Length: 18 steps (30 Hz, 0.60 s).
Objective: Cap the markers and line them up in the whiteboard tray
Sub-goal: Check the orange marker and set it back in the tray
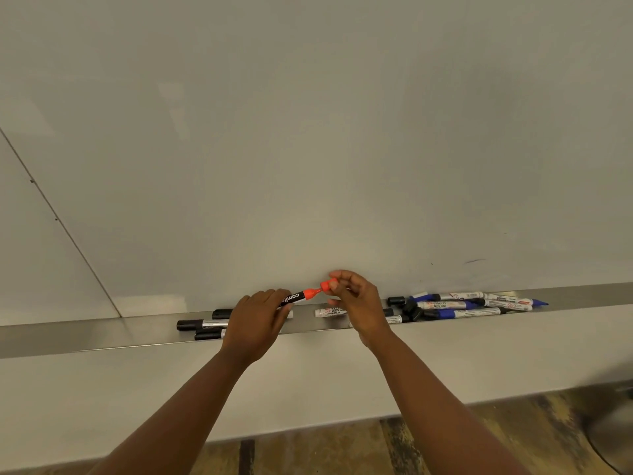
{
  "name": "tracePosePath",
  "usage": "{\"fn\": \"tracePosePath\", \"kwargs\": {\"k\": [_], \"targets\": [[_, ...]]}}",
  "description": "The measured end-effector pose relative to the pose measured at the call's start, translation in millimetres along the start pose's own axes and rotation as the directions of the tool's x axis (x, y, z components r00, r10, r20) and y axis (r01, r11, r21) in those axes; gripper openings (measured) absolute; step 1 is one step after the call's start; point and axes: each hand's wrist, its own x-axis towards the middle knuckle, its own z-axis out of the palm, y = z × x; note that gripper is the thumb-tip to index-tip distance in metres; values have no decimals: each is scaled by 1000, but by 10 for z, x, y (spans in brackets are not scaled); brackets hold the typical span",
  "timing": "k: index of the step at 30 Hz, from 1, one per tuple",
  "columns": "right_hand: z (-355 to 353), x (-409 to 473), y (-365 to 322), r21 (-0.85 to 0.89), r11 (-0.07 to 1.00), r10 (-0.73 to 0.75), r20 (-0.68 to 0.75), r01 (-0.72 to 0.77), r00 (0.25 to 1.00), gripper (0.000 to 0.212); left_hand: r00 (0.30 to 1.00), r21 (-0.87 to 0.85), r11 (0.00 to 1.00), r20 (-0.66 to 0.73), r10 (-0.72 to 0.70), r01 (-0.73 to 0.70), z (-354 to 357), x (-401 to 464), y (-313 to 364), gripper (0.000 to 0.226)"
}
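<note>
Head camera, looking forward and down at a whiteboard (308, 132) with a long metal tray (85, 337) running along its bottom edge.

Both hands meet just above the middle of the tray. The left hand (255, 322) grips the black barrel of a marker with an orange neck (298, 298), its fingers curled round it, and holds it tilted up toward the right. The right hand (356, 303) pinches an orange cap (328, 285) between thumb and fingertips. The cap sits right at the marker's tip; whether it is already partly on cannot be told from here.

In the tray under the left hand lie three black-capped markers (202, 325), roughly side by side toward the tray's left part. Under the right hand lies a white-barrelled marker (330, 311), partly hidden by the fingers. Further toward the tray's right end is a loose heap of blue and black markers (472, 305), crossing one another, with at least one blue tip showing bare at the far right (541, 302).

The step in hand appears to be capping the orange marker. To do it well, the cap and barrel should be brought onto one straight line before pushing, since the barrel is tilted; then a firm push along that line until the cap seats fully. Keeping the tip off the board and the fingers would avoid stray ink. The capped marker would then go flat in the tray beside the black ones, parallel to the tray's front edge. Most of the heap on the right looks unsorted, so the task seems early.
</note>
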Motion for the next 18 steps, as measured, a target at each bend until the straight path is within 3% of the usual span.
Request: {"fn": "tracePosePath", "kwargs": {"k": [7,13,18], "targets": [[-59,-25,-19,-183,983,-16,69,29,997,19,999,-90,996,45,11,-7,69,40,-1,20],[-128,-46,-44,-182,983,27,54,-16,998,12,999,-157,987,20,43,-40,87,57,80,22],[-284,-91,-1,-250,967,66,78,-44,995,16,981,-150,986,163,102,-77,91,193,33,25]]}}
